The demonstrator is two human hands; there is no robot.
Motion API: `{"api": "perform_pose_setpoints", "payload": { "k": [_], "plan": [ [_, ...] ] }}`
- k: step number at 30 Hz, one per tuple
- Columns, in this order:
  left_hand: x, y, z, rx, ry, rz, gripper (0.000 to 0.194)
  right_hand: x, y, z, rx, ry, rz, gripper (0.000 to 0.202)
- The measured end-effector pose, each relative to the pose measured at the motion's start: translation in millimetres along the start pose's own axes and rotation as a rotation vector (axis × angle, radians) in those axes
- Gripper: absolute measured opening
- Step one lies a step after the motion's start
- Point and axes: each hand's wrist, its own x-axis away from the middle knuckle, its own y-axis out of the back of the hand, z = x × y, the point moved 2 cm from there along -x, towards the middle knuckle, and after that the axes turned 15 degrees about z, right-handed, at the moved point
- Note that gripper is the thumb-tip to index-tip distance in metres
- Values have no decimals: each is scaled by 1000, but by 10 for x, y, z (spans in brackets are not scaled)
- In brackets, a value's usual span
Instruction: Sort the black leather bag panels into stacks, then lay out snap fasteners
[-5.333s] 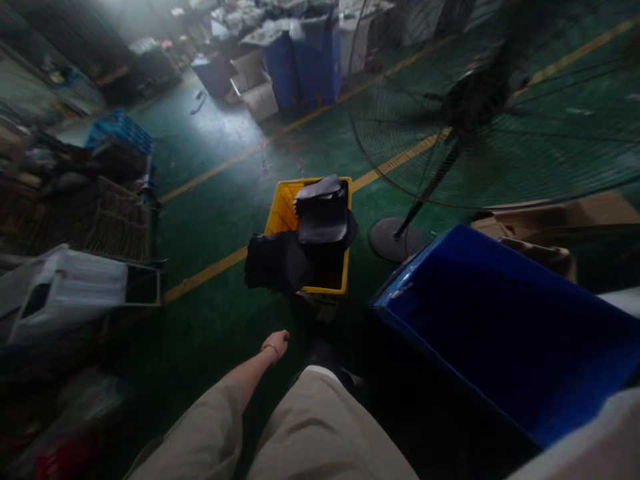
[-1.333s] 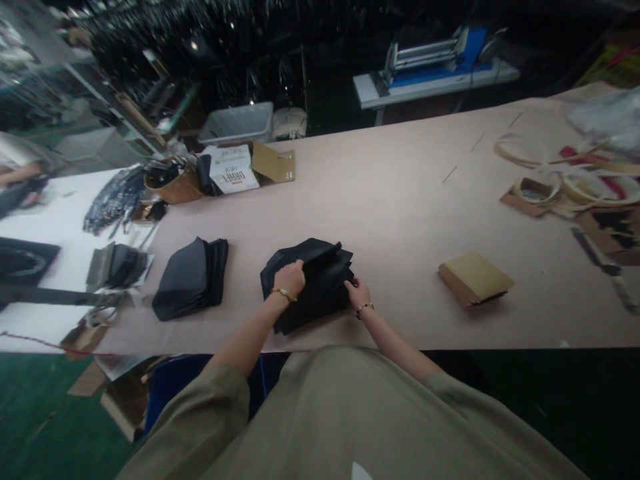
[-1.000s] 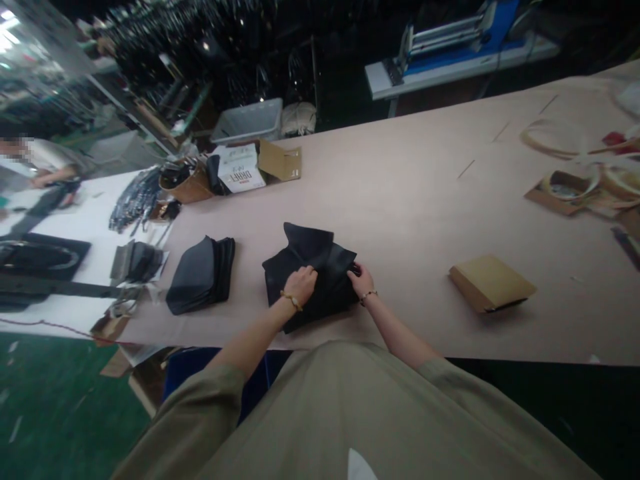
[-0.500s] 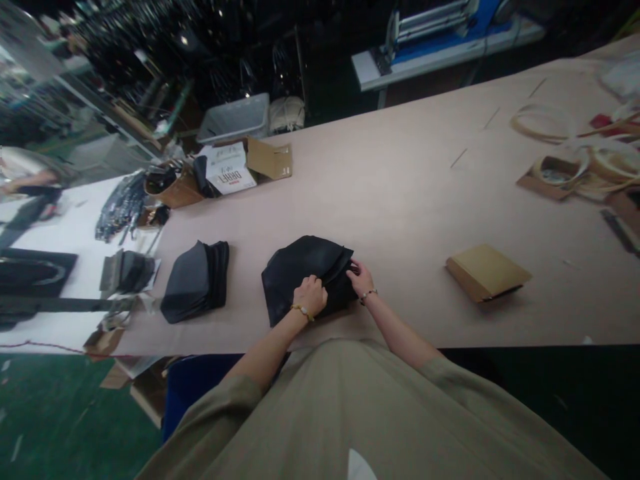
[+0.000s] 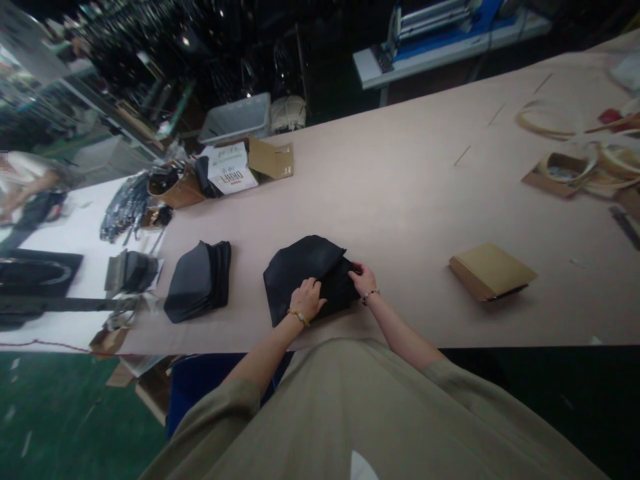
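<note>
A stack of black, leather-like panels [image 5: 300,263] lies on the table in front of me, its upper layer lifted at the right corner. My left hand [image 5: 307,300] lies over the front of the stack, fingers closed at the edge of the upper panel; the fingertips are partly hidden. At the stack's right end, my right hand [image 5: 365,279] pinches the edges of the lower black panels between thumb and fingers. A second pile of dark panels [image 5: 190,283] stands to the left, apart from both hands.
A tan cardboard block [image 5: 493,270] sits to the right on the pinkish table [image 5: 395,193]. An open carton [image 5: 233,170] and a brown box [image 5: 180,190] stand at the back left. Coiled strips [image 5: 550,120] lie far right. Another person's arm [image 5: 33,190] shows at the far left.
The raised right corner of the upper layer has come down and shifted left. My left hand has moved slightly left and down, while my right hand stays at the stack's right edge.
</note>
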Motion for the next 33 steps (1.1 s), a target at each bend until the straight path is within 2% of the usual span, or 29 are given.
{"api": "perform_pose_setpoints", "payload": {
  "k": [3, 7, 12, 15, 18, 22, 25, 27, 29, 33],
  "plan": [
    [15, 37, 5, 46, 32, 25, 49, 48, 27, 34, 42, -3, 15, 41],
    [11, 89, -9, 20, 33, 78, 43, 134, 63, 109, 114, 33, 64, 45],
    [-10, -15, -170, -60, 67, 150, 45, 151, 82, 250, 249, 111, 80, 44],
    [-38, -39, -146, -45, 72, 138, 42, 116, 110, 332, 309, 142, 89, 45],
    [-84, 80, 122, 76, 84, 49, 35, 107, 168, 367, 407, 208, 207, 52],
    [-75, 504, 783, 241, 124, -136, 43, 151, 273, 314, 695, 351, 441, 53],
    [18, 822, 1156, 160, 98, -216, 51, 148, 367, 266, 797, 374, 430, 37],
    [79, 883, 1203, 46, 49, -207, 48, 117, 408, 264, 845, 387, 421, 27],
    [109, 777, 1089, -23, 6, -163, 44, 71, 429, 289, 911, 417, 442, 21],
    [102, 268, 621, 10, -30, -46, 42, -41, 429, 410, 993, 482, 499, 18]
  ]
}}
